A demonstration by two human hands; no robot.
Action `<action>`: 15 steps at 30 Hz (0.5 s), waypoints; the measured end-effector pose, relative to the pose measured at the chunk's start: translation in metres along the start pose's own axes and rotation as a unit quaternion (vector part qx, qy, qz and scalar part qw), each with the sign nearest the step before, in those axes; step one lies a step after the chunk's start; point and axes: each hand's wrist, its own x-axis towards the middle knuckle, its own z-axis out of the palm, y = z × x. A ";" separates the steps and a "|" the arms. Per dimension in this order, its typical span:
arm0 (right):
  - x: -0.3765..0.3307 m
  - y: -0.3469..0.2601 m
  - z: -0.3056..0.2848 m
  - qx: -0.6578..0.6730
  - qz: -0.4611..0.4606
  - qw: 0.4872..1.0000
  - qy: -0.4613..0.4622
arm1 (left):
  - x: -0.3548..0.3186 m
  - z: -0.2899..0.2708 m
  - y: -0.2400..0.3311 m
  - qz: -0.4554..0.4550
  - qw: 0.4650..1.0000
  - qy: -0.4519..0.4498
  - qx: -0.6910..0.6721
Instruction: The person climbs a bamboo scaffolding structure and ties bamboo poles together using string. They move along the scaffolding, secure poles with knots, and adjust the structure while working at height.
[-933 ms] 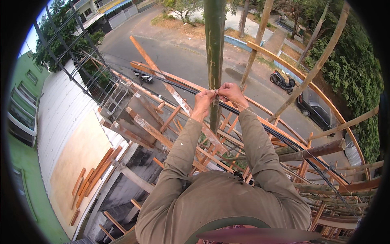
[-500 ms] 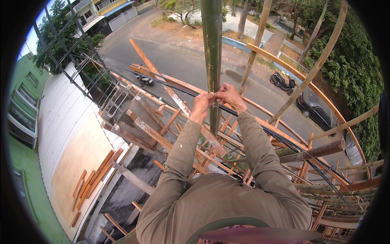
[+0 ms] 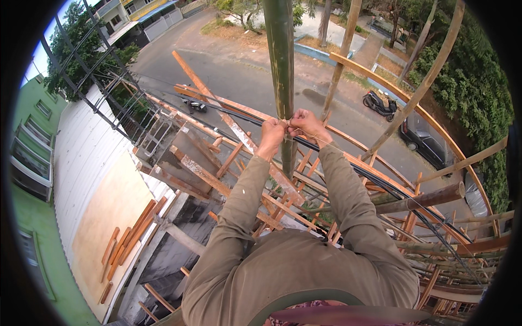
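An upright green bamboo pole (image 3: 279, 60) stands in front of me, and a thin pale cord (image 3: 286, 123) goes around it at hand height. My left hand (image 3: 273, 133) is closed in a pinch on the cord at the pole's left side. At the right side my right hand (image 3: 306, 125) pinches the cord too, its fingertips almost meeting the left ones. A loose strand of the cord trails from the right hand along the wrist. Black cables run just behind and below the hands. Fingers cover most of the knot area.
Below lies a framework of timber strips and bamboo poles. A slanting plank (image 3: 239, 133) crosses left of the pole. A thick horizontal bamboo (image 3: 429, 199) lies at the right. Wood pieces (image 3: 133, 233) rest on a sheet at the left. A road (image 3: 217, 76) with a black car (image 3: 427, 138) is far below.
Both hands stay at the same spot on the pole, and their fingertips have shifted slightly on the cord. The view has tilted a little.
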 end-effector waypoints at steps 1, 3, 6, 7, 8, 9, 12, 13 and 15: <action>0.000 0.001 -0.001 0.013 -0.002 1.000 -0.016 | -0.001 0.002 0.001 0.010 1.000 0.006 0.029; 0.000 0.004 -0.002 0.026 0.000 0.999 -0.023 | -0.004 0.007 0.002 0.026 0.998 0.025 0.055; -0.001 0.009 -0.006 0.063 0.003 0.997 -0.042 | -0.008 0.012 0.001 0.044 0.993 0.052 0.097; -0.001 0.012 -0.007 0.114 0.010 0.992 -0.048 | -0.008 0.012 0.000 0.059 0.990 0.063 0.109; -0.003 0.015 -0.009 0.165 0.017 0.985 -0.054 | -0.007 0.012 -0.001 0.052 0.990 0.063 0.113; -0.005 0.019 -0.010 0.221 0.018 0.973 -0.065 | -0.005 0.012 -0.003 0.053 0.990 0.065 0.116; -0.014 0.039 -0.004 0.301 0.027 0.953 0.025 | 0.001 0.008 -0.007 0.068 0.987 0.059 0.135; -0.018 0.047 0.001 0.278 0.017 0.959 0.058 | 0.003 0.007 -0.008 0.059 0.986 0.056 0.148; -0.028 0.062 0.012 0.230 -0.001 0.965 0.126 | 0.006 0.003 -0.008 0.051 0.990 0.037 0.128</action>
